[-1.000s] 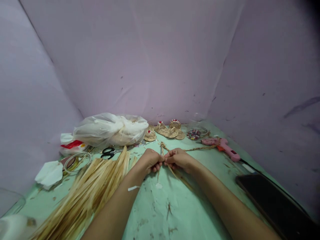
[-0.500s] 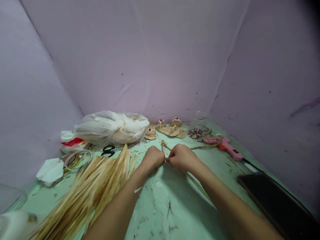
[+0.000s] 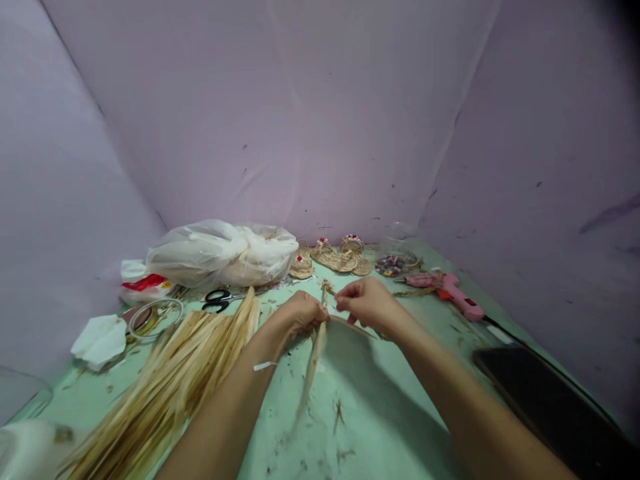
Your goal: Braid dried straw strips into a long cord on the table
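My left hand [image 3: 299, 315] and my right hand [image 3: 367, 303] meet over the middle of a pale green table [image 3: 380, 413]. Both pinch a thin braid of dried straw [image 3: 327, 292] that runs away from me. Loose straw strands [image 3: 313, 363] hang down from my left hand toward me. Another strand [image 3: 353, 325] sticks out sideways under my right hand. A big bundle of dried straw strips [image 3: 175, 380] lies just left of my left forearm.
Along the back stand a white plastic bag [image 3: 220, 253], small woven straw pieces [image 3: 337, 260] and a dish of beads [image 3: 390, 265]. Black scissors [image 3: 217, 301], tape rolls [image 3: 153, 317] and a tissue [image 3: 99, 340] lie left. A pink glue gun [image 3: 450, 292] and a dark tablet [image 3: 550, 407] lie right.
My right hand has lifted and moved up and away from the left, pulling a strand out sideways. The loose strands now hang from my left hand toward me.
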Motion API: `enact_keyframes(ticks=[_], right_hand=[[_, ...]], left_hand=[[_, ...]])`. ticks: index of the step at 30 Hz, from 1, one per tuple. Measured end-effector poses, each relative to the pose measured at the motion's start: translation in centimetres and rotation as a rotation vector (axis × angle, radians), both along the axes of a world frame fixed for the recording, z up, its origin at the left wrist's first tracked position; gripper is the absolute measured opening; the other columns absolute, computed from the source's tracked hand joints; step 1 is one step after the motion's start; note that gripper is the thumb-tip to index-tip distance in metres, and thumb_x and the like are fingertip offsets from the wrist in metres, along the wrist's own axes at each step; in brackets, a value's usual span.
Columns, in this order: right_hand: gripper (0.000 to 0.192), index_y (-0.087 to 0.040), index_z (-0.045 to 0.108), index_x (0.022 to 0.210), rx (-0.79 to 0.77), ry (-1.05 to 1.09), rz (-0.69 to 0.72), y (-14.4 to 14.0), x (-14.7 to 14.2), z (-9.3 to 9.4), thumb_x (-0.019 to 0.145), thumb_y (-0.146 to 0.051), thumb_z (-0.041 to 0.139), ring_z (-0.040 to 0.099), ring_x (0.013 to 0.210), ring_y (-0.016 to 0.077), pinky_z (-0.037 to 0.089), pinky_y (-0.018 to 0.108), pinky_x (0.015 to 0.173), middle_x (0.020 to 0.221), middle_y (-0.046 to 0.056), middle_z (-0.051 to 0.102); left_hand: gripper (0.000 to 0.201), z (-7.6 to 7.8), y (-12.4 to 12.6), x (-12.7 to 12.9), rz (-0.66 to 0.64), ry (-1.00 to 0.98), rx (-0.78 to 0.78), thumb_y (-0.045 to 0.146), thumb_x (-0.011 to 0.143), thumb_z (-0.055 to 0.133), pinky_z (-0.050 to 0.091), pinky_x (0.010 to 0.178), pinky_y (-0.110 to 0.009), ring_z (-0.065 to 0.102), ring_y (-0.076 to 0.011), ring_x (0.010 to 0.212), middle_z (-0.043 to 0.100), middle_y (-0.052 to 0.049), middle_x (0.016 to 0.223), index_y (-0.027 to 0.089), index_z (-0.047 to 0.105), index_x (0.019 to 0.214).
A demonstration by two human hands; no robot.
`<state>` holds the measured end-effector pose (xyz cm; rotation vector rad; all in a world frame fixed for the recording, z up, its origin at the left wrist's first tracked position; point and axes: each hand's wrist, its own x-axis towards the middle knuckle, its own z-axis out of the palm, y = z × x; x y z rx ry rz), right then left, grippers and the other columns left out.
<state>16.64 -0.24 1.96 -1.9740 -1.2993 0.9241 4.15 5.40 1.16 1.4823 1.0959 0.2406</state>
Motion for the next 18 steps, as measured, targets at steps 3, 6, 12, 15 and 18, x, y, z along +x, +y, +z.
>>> enact_keyframes(ticks=[3, 6, 12, 15, 18], right_hand=[[0.010, -0.012, 0.057, 0.074, 0.004, 0.332, -0.172, 0.4, 0.0, -0.4, 0.064, -0.013, 0.054, 0.055, 0.042, 0.0109, 0.041, 0.018, 0.039, 0.053, 0.002, 0.058], [0.003, -0.010, 0.054, 0.063, -0.091, 0.483, -0.116, 0.7, -0.9, -1.4, 0.064, -0.009, 0.052, 0.053, 0.039, 0.0106, 0.046, 0.021, 0.042, 0.048, 0.002, 0.055], [0.012, -0.014, 0.049, 0.050, -0.083, 0.283, -0.072, 1.1, -1.1, -3.6, 0.060, -0.012, 0.053, 0.046, 0.033, 0.0073, 0.041, 0.018, 0.037, 0.037, -0.002, 0.049], [0.013, -0.015, 0.047, 0.047, -0.089, 0.315, -0.070, 1.1, -0.9, -3.6, 0.059, -0.012, 0.053, 0.042, 0.031, 0.0060, 0.036, 0.016, 0.034, 0.034, -0.004, 0.046], [0.012, -0.015, 0.047, 0.047, -0.090, 0.449, -0.085, 0.9, -0.9, -3.3, 0.058, -0.011, 0.051, 0.038, 0.029, 0.0051, 0.032, 0.015, 0.032, 0.033, -0.005, 0.044]], left_hand=[[0.009, 0.1, 0.2, -0.3, -0.075, -0.005, 0.005, 0.011, 0.052, 0.049, 0.010, 0.033, -0.018, 0.019, -0.0026, 0.029, 0.029, 0.007, 0.032, 0.014, 0.044, 0.045], [0.013, -0.1, 0.2, -0.3, -0.086, -0.008, 0.021, 0.009, 0.052, 0.044, 0.011, 0.033, -0.018, 0.018, -0.0024, 0.029, 0.026, 0.007, 0.032, 0.015, 0.038, 0.042], [0.011, -0.4, 0.4, 0.0, -0.185, 0.201, 0.181, 0.010, 0.053, 0.045, 0.022, 0.037, -0.021, 0.030, -0.0069, 0.032, 0.034, 0.004, 0.033, 0.014, 0.046, 0.043], [0.008, 0.3, 0.1, 0.1, -0.120, 0.435, 0.453, 0.018, 0.053, 0.053, 0.028, 0.043, -0.022, 0.043, -0.0119, 0.042, 0.041, 0.000, 0.036, 0.014, 0.053, 0.046], [0.009, 1.3, -1.1, 0.5, -0.068, 0.554, 0.617, 0.023, 0.053, 0.058, 0.033, 0.051, -0.023, 0.052, -0.0181, 0.059, 0.051, -0.004, 0.048, 0.014, 0.057, 0.055]])
